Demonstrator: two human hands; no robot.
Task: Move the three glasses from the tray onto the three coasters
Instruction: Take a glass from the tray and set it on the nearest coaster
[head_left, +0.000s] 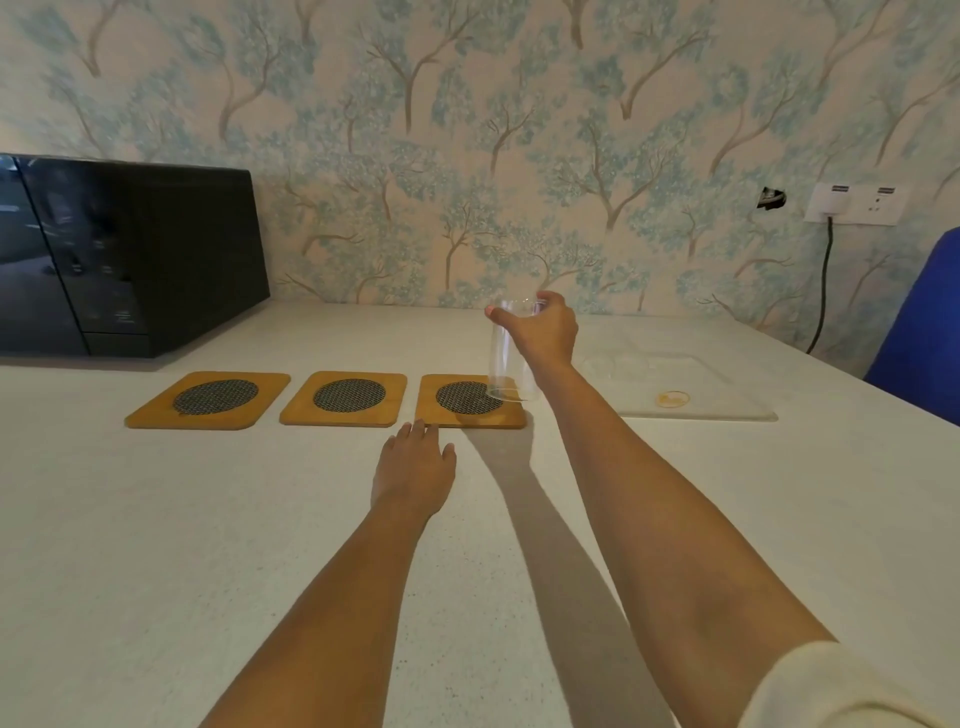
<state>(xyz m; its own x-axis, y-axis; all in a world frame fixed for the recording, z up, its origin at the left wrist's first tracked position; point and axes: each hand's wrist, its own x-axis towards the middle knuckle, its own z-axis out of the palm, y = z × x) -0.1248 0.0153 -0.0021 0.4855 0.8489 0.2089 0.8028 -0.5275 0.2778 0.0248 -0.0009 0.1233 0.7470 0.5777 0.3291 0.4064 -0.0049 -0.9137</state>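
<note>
We grip the glass (511, 358) near its rim with the right hand (545, 330), keeping its base clear above the right coaster (470, 400); the left hand (415, 462) rests flat, empty, on the counter (156, 519).

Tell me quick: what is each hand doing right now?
Left hand: open, flat on the counter, holding nothing.
Right hand: closed around the rim of a clear glass, above the rightmost coaster.

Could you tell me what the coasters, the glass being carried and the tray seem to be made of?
The coasters look like matte, honey-toned wood or bamboo, each with a dark round woven-mesh inset. The glass in the right hand is clear and smooth, likely glass; the wallpaper shows through it. The tray looks like clear acrylic or glass, nearly invisible, with glossy edges.
</note>
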